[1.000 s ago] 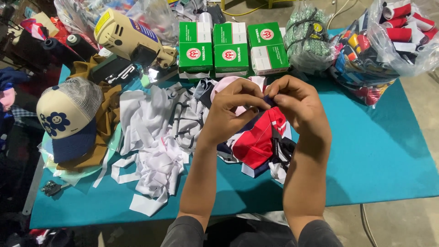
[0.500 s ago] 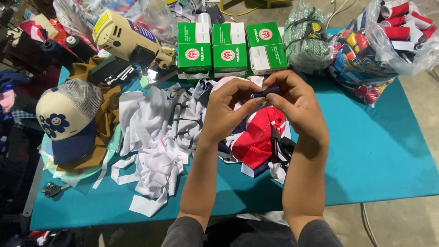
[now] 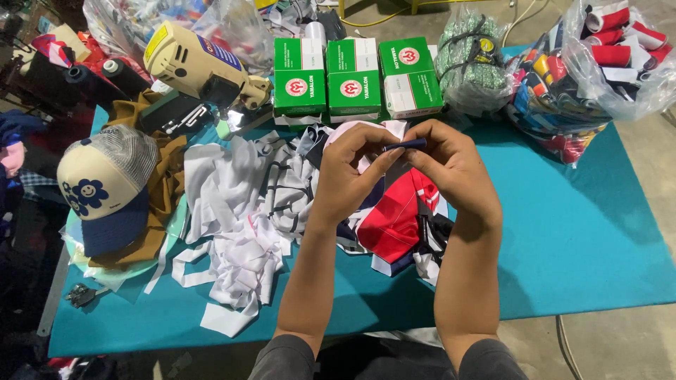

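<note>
Both hands have risen slightly from the scrap pile since a second ago, so the folding work now sits clear of the cloth. The left hand [image 3: 352,165] and right hand [image 3: 454,169] pinch opposite ends of a small dark navy fabric strip [image 3: 404,145], held above the red fabric piece [image 3: 394,218] on the teal table mat [image 3: 584,232]. Its long axis runs roughly left to right, seemingly tilted a little upward toward the right.

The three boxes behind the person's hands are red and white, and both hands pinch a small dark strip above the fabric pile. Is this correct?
Not quite. The head view shows the three boxes are green and white, with only a small red round mark on each. The rest holds: the left hand and right hand pinch a small dark strip above the fabric pile.
</note>
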